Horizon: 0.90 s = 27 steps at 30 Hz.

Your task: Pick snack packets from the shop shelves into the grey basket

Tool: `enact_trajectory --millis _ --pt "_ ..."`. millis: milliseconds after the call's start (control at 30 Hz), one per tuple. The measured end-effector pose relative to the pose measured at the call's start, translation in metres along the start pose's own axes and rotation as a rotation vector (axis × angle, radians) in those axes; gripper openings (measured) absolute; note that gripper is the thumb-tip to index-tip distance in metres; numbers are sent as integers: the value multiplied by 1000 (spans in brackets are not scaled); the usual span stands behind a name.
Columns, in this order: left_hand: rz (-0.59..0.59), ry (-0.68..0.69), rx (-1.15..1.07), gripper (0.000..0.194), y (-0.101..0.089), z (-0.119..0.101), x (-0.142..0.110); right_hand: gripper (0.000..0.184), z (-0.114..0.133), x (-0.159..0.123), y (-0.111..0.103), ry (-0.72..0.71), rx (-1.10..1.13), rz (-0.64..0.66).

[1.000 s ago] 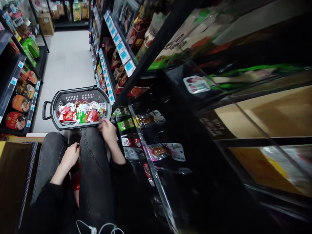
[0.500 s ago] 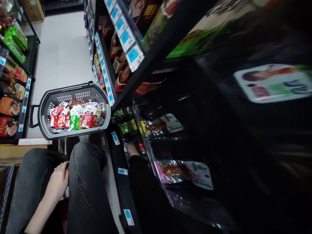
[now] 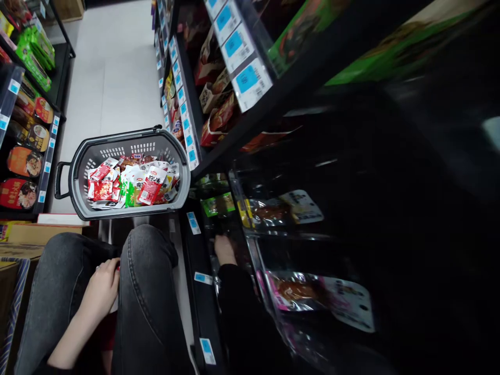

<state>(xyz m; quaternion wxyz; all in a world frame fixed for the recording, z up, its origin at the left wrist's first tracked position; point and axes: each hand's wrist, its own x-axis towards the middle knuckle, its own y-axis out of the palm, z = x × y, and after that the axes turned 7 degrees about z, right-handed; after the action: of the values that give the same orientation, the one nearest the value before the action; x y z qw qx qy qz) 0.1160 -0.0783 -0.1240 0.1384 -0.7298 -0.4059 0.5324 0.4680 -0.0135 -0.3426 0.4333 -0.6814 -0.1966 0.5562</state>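
My left hand [image 3: 102,284] rests between my knees, its fingers curled against the inside of one thigh. A speck of red and a whitish edge show beside it, but what it holds, if anything, is hidden. On the right, my right hand [image 3: 225,250] reaches down into a dark compartment of the low shelf, and its fingertips are lost in shadow. Just beyond it lies a green-edged snack packet [image 3: 217,204]. To its right, behind clear dividers, are a yellow-edged packet [image 3: 269,212] and a pink-edged packet [image 3: 300,292] with brown food inside.
Ahead of my knees stands a grey shopping basket [image 3: 80,179] holding many small red, white and green snack packets [image 3: 150,185]. Shelf racks with price tags [image 3: 250,80] rise at right. Boxed foods [image 3: 25,161] line the left shelf, and cardboard boxes [image 3: 47,234] lie by my left knee.
The view has shifted, so basket and legs appear farther right. At the right hand, the red and white packet seen beside it before no longer shows. My left hand stays between the knees.
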Motion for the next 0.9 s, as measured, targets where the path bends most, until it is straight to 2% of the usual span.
enact_trajectory --millis 100,233,300,367,433,500,533,600,667,733,800,900 --pt "-33 34 9 39 1 2 3 34 14 -30 -14 69 -31 -66" --pt "-187 115 -41 39 1 5 7 33 38 -109 -41 118 31 -296" --pt "-279 177 -111 39 0 8 10 27 47 -155 -60 71 223 -467" --pt "-344 236 -169 36 -1 11 13 26 55 -195 -84 -41 568 -603" --pt "-381 265 -183 33 -3 14 17 32 65 -224 -112 -193 1003 -631" --pt "-393 272 -172 31 -4 17 21 40 78 -244 -144 -388 1374 -518" --pt "-397 275 -168 31 -5 18 23 42 85 -252 -160 -489 1490 -436" --pt "-404 276 -176 33 -5 19 26 44 100 -267 -188 -658 1570 -291" --pt "-403 278 -205 38 -4 19 28 41 114 -282 -209 -770 1551 -203" --pt "-385 285 -233 45 -4 20 29 34 124 -297 -222 -838 1550 -150" --pt "-366 294 -248 48 -5 19 30 26 131 -309 -227 -897 1669 -73" --pt "-361 310 -257 49 -5 19 30 21 137 -321 -227 -1002 1926 221"
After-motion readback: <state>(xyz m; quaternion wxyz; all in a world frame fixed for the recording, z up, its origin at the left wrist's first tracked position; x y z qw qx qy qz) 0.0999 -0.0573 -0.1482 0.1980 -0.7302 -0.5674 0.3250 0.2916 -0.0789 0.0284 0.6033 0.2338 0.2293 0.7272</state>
